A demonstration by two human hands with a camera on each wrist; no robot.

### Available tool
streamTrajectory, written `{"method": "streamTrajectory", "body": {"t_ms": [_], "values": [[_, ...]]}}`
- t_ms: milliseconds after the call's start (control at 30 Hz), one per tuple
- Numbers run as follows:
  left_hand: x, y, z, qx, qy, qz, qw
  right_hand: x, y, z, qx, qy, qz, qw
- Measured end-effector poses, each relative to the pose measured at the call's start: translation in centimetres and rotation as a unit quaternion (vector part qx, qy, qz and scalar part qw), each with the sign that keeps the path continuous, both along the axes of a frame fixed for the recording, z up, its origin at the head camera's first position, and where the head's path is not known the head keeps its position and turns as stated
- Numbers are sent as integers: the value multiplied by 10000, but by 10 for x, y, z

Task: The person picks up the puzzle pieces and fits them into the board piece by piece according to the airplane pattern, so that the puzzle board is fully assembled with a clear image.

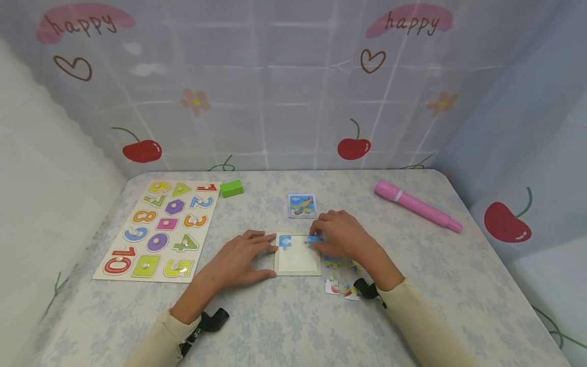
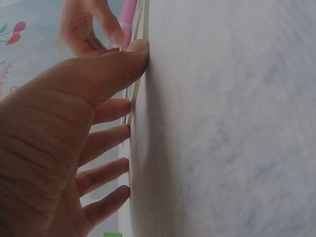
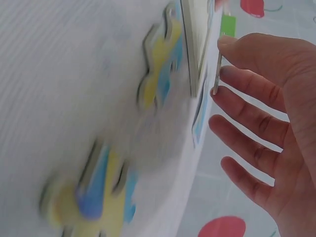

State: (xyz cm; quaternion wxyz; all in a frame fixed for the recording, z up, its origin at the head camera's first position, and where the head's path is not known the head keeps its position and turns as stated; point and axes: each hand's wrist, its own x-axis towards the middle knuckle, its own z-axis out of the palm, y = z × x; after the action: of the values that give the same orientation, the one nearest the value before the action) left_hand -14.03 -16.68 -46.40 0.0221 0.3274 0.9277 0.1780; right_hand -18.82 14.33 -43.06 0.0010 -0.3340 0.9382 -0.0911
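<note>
A square wooden puzzle tray [image 1: 298, 260] lies in the middle of the table, with one blue jigsaw piece [image 1: 285, 241] in its far left corner. My left hand [image 1: 243, 257] rests at the tray's left edge, fingers spread, thumb and fingertips against the rim. Over the far right corner, my right hand [image 1: 341, 234] pinches another blue jigsaw piece [image 1: 314, 239] between thumb and fingers. The right wrist view shows this piece [image 3: 217, 74] edge-on above the tray. Several loose pieces [image 1: 332, 287] with yellow, blue and red print lie right of the tray, partly under my right forearm.
Behind the tray lies a small picture card [image 1: 302, 206] of a yellow plane. A number-and-shape board [image 1: 167, 224] is at the left, beside a green block [image 1: 231, 188]. A pink tube-shaped stick [image 1: 419, 206] lies at the far right, and a printed curtain [image 1: 293, 102] hangs behind the table.
</note>
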Motion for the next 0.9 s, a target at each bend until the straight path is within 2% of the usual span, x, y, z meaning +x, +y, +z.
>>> {"method": "streamTrajectory", "body": {"t_ms": [400,900], "values": [[-1,0,1,17,12,-26,10000,-5,-27,-4,146,-38,291,9995],[-1,-1,1,66,-1,-42,10000,-6,-43,-6,408,22,240,9989]]}}
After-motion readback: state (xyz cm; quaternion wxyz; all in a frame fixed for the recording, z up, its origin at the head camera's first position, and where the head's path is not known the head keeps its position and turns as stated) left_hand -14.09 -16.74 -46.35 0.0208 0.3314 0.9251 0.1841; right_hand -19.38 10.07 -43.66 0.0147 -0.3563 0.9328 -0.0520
